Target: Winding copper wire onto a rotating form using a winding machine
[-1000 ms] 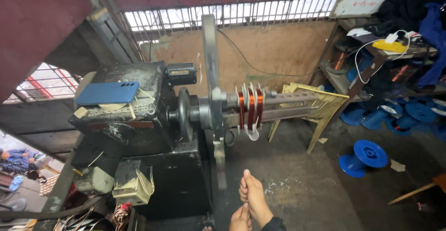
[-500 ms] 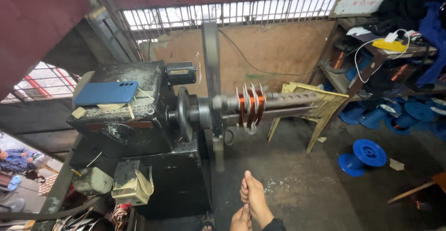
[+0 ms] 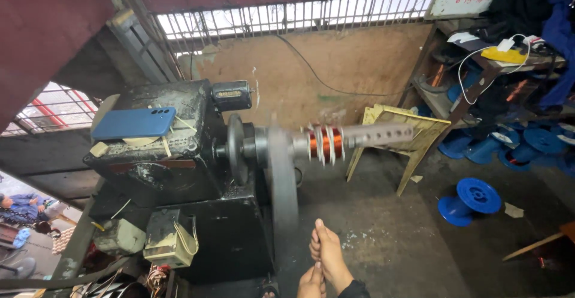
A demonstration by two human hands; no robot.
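Note:
My right hand (image 3: 326, 253) is raised at the bottom centre with its fingers pinched together, thumb side up. Just below it my left hand (image 3: 311, 283) is also closed, touching the right wrist. Any strand between the fingers is too thin to make out. Above them a dark winding machine (image 3: 173, 148) drives a horizontal shaft (image 3: 377, 135). On the shaft sits a copper coil (image 3: 323, 142) between white formers. A flat grey metal arm (image 3: 283, 196) on the shaft is blurred with motion and points down toward my hands.
A blue phone (image 3: 135, 123) lies on top of the machine. A yellow wooden frame (image 3: 413, 136) leans behind the shaft. Blue spools (image 3: 470, 199) lie on the concrete floor at right, below a cluttered shelf (image 3: 509, 58). A small switch box (image 3: 171, 238) hangs at lower left.
The flat arm on the shaft has turned and now blurs downward. The coil and shaft keep spinning. My hands stay nearly in the same place.

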